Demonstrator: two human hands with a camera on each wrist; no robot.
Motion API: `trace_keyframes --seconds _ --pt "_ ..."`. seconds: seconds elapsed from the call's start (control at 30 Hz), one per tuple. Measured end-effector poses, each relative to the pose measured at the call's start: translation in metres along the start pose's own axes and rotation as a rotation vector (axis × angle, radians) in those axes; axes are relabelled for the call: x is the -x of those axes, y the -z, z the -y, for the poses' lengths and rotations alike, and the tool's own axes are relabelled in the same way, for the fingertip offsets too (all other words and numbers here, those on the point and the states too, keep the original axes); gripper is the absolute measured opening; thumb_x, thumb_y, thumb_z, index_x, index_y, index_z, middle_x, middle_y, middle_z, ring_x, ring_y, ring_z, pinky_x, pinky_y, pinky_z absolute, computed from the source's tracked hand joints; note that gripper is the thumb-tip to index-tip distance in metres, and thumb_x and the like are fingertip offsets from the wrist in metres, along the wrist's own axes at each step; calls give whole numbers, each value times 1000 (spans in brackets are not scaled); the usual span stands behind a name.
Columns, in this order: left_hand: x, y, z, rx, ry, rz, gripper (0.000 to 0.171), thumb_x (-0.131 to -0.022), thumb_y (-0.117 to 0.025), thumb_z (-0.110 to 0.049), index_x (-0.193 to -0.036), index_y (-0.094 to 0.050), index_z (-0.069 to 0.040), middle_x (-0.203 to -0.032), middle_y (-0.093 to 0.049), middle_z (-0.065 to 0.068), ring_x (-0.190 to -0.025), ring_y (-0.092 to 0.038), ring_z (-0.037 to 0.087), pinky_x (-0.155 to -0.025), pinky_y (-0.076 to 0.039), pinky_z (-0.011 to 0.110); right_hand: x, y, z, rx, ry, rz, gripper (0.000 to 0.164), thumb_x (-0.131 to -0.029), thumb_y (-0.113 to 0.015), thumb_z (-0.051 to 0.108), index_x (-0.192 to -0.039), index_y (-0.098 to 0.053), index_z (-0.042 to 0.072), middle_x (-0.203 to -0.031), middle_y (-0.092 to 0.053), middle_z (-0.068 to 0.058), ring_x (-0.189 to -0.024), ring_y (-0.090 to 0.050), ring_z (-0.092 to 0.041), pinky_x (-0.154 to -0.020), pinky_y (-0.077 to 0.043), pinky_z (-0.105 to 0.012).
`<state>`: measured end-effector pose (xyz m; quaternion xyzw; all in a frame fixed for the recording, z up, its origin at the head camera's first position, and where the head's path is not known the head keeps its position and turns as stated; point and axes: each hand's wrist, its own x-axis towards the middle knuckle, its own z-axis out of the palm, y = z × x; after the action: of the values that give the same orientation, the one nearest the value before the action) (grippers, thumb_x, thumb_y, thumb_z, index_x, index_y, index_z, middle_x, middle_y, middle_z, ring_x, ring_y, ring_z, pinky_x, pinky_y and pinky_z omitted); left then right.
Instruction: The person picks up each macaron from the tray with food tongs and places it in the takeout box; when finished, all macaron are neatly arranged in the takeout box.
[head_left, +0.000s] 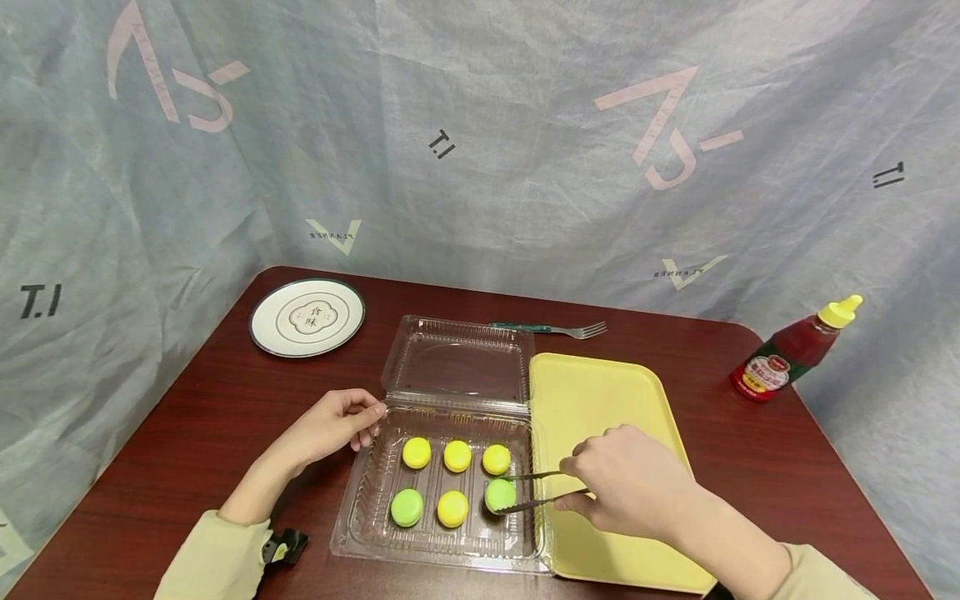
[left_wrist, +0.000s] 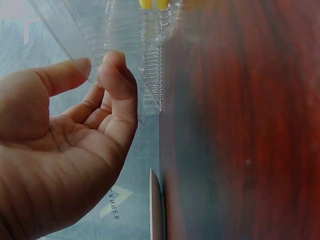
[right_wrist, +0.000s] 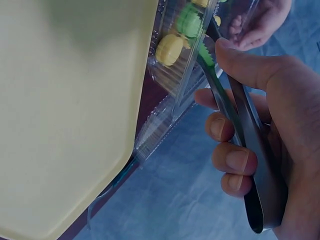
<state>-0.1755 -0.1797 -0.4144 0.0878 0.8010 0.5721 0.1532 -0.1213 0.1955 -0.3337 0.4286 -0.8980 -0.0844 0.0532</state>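
Observation:
My right hand grips a pair of metal tongs, their tips on either side of a green macaron at the right of the front row. That macaron sits low in a clear plastic container whose lid lies folded back. With thumb and forefinger my left hand pinches the container's left edge near the hinge. Also inside are another green macaron at front left and several yellow macarons, all in two rows.
A yellow tray lies against the container's right side, under my right hand. Behind the lid is a fork with a green handle. A white plate is at back left, and a red sauce bottle stands at far right.

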Motion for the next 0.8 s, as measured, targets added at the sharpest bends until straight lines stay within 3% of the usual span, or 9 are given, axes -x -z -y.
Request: trace_keyframes --seconds 0.47,0.8 --pt "0 1 0 -2 -3 -2 20 -102 -58 -15 -103 -63 5 -78 -61 8 -67 -58 17 -60 -51 27 -3 2 8 -27 -3 50 36 -79 -78 51 -63 -61 24 -56 -47 18 -46 -37 -4 -51 -43 -31" --pt "1 1 -1 -1 -4 3 20 -102 -58 -14 -104 -63 5 -78 -61 8 -68 -58 17 -60 -51 26 -5 1 14 -19 2 43 41 -77 -80 52 -58 -58 23 -52 -40 16 -45 -34 -4 -47 -39 -29"
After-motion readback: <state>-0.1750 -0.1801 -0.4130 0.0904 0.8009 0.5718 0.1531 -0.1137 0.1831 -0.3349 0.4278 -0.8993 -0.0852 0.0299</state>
